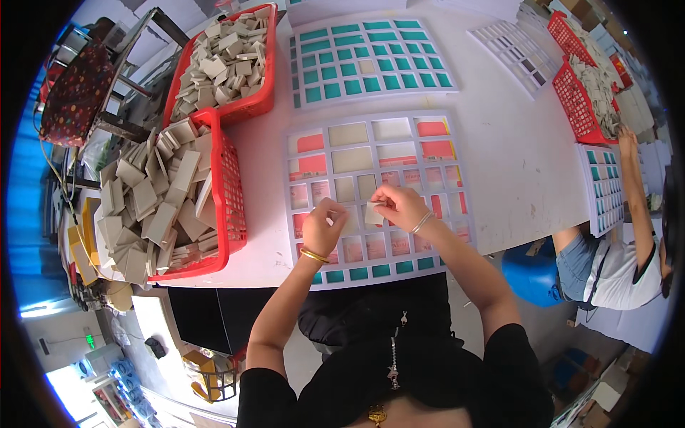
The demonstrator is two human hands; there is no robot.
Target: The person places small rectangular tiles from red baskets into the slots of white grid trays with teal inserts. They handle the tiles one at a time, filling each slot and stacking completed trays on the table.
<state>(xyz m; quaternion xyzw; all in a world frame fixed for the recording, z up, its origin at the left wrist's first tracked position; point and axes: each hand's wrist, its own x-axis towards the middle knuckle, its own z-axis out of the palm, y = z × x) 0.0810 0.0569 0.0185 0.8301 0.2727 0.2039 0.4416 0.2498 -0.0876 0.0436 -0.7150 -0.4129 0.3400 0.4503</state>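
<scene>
Tile: a small pale square tile (373, 212) is pinched at its upper right corner by the right hand (401, 207), just over the middle of the white grid tray (377, 195).
Tile facing: its flat face is turned up toward the camera, a bit tilted. It looks near enough square, so no real long axis can be made out, tbh.
Right grip: closed on the tile between thumb and fingertips, with a thin bangle seen at the wrist.
Left grip: the left hand (323, 227) is curled just left of the tile. Fingers are bunched up and whether anything is pinched in there can't be told. A gold bangle is worn at the wrist.
Under the grip: tray cells are partly filled with pale tiles, while others show pink or teal backing. The cells right below both hands are covered up.
Left of the grip: a red basket (230, 192) heaped with beige tiles is set on the desk (510, 153), with a second red basket (253, 103) beyond it.
Beyond the grip: a teal-backed grid tray (368, 60) is laid out, mostly unfilled.
Far right: another person's arm (637, 192) is stretched out to more trays and red baskets, bent and squashed by the lens rim.
Cut off: the near tray edge is hidden by the forearms.
</scene>
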